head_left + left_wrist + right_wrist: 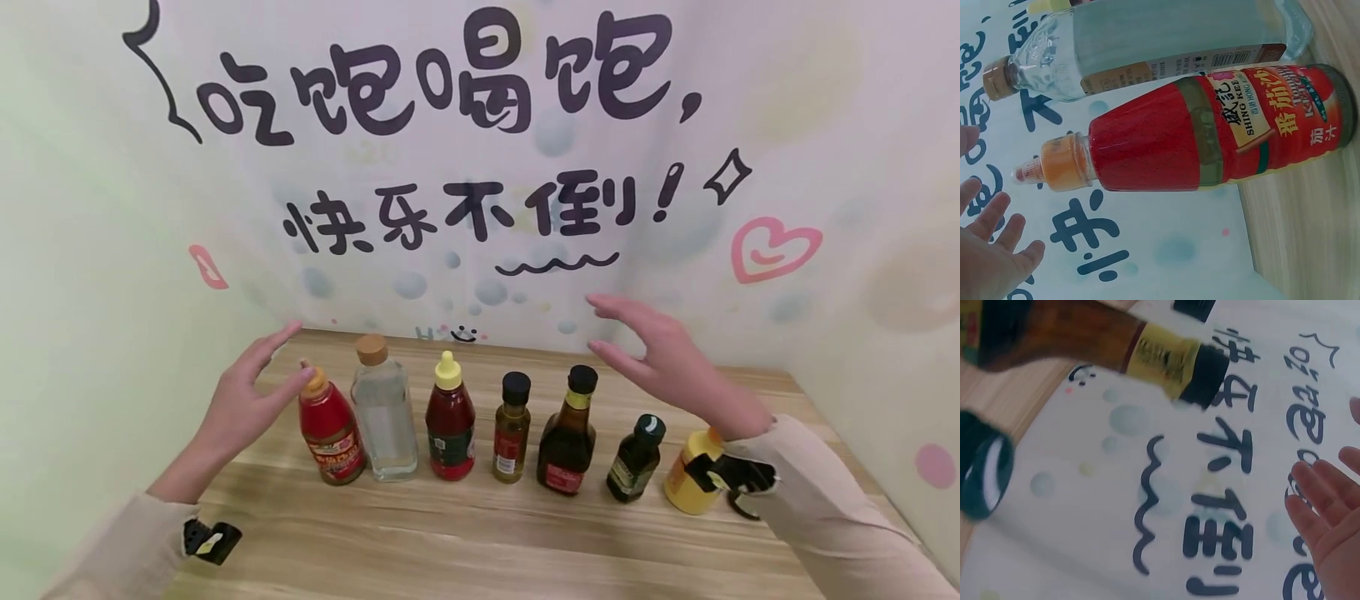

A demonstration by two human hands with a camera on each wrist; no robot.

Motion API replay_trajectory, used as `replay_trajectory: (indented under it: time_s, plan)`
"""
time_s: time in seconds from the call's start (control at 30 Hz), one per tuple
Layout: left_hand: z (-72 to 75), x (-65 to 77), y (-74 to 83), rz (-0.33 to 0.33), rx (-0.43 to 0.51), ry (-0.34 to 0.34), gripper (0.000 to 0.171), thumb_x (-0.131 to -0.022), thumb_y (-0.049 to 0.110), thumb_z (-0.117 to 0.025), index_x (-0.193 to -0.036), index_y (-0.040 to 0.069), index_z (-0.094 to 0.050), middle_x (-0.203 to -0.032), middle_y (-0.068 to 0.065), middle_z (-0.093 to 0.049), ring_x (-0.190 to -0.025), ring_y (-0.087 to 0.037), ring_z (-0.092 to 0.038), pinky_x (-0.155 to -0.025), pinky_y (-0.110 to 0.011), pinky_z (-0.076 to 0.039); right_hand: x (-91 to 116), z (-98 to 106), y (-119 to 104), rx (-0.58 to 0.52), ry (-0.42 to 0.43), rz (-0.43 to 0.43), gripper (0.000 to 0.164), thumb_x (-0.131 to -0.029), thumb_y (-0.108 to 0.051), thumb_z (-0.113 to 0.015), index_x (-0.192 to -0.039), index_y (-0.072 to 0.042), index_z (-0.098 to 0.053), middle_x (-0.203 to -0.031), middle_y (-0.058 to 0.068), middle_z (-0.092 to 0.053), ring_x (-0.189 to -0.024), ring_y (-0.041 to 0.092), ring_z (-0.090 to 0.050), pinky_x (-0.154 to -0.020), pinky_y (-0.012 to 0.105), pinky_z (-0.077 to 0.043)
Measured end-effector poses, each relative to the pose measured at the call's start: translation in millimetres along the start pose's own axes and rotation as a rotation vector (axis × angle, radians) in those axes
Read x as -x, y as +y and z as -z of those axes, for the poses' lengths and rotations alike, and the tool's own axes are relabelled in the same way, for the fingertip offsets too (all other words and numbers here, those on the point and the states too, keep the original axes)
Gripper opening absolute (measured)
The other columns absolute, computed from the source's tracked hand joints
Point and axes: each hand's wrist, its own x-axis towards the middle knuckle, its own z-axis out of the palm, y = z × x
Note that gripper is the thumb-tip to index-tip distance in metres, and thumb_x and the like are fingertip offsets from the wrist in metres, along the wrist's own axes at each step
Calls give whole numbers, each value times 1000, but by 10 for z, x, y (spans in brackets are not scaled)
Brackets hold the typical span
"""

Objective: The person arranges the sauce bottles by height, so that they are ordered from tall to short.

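My left hand is raised beside a red ketchup bottle at the left end of a row of bottles, its thumb overlapping the orange cap in the head view. In the left wrist view its spread fingers hold nothing, and the ketchup bottle stands apart from them. My right hand hovers above the right part of the row with fingers extended and empty. Nearest to it are a dark sauce bottle with a black cap and a small dark green bottle.
A clear bottle with a brown cap, a dark red bottle with a yellow nozzle and a slim black-capped bottle fill the row's middle. A yellow bottle is partly behind the right wrist. A printed cloth hangs behind the wooden table.
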Motion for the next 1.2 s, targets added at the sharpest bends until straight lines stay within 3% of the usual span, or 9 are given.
replay_trajectory:
  time_s: [0.13, 0.27, 0.37, 0.43, 0.6, 0.8, 1.0, 1.2]
  plan:
    - [-6, -37, 18, -40, -13, 50, 53, -83, 14, -62, -132, 16, -43, -130, -11, -44, -120, -22, -37, -91, -57, -30, -154, -125, -90, -74, 20, 46, 48, -80, -11, -65, -125, -7, -49, -115, 8, -58, -100, 19, -56, -85, 39, -43]
    - [16, -78, 50, -57, -48, 67, 51, -82, 14, -63, -129, 15, -46, -126, -8, -49, -115, -7, -40, -92, -44, -35, -310, -217, -181, -156, -64, 39, 44, -83, -15, -61, -124, -7, -50, -120, 6, -55, -99, 16, -56, -85, 35, -44]
    - [38, -108, 86, -63, -82, 68, 48, -81, 15, -64, -127, 15, -50, -123, -7, -51, -112, -6, -42, -89, -26, -35, -408, -271, -225, -226, -151, 5, 41, -86, -19, -59, -124, -7, -50, -123, 5, -53, -100, 14, -56, -86, 33, -44]
    - [54, -128, 114, -61, -98, 69, 45, -81, 16, -64, -125, 14, -52, -121, -7, -53, -111, -10, -43, -86, -22, -35, -466, -302, -246, -274, -189, -20, 39, -86, -19, -58, -122, -7, -51, -120, 5, -54, -98, 14, -57, -86, 32, -44]
    - [108, -214, 198, -60, -92, 77, 42, -81, 18, -64, -122, 13, -55, -118, -9, -54, -108, -20, -45, -84, -38, -38, -625, -378, -296, -382, -222, -59, 37, -87, -18, -58, -121, -6, -52, -114, 7, -58, -94, 14, -58, -84, 32, -46]
    - [139, -337, 239, -73, -108, 107, 37, -81, 18, -65, -116, 9, -58, -113, -8, -57, -102, -12, -47, -82, -24, -37, -827, -449, -390, -466, -179, -98, 37, -87, -19, -58, -121, -7, -52, -113, 5, -58, -94, 12, -58, -84, 28, -45]
    - [111, -433, 196, -63, -77, 76, 34, -82, 19, -63, -111, 2, -58, -111, -14, -55, -101, -26, -47, -84, -50, -40, -1005, -563, -458, -539, -155, -122, 36, -87, -17, -57, -121, -5, -51, -113, 8, -58, -93, 12, -58, -81, 27, -46]
    - [123, -493, 189, 13, -80, 22, 36, -84, 23, -60, -112, 2, -57, -112, -15, -55, -100, -29, -49, -83, -50, -40, -1170, -691, -513, -587, -147, -128, 36, -87, -16, -57, -121, -5, -51, -113, 7, -58, -94, 13, -58, -81, 26, -46]
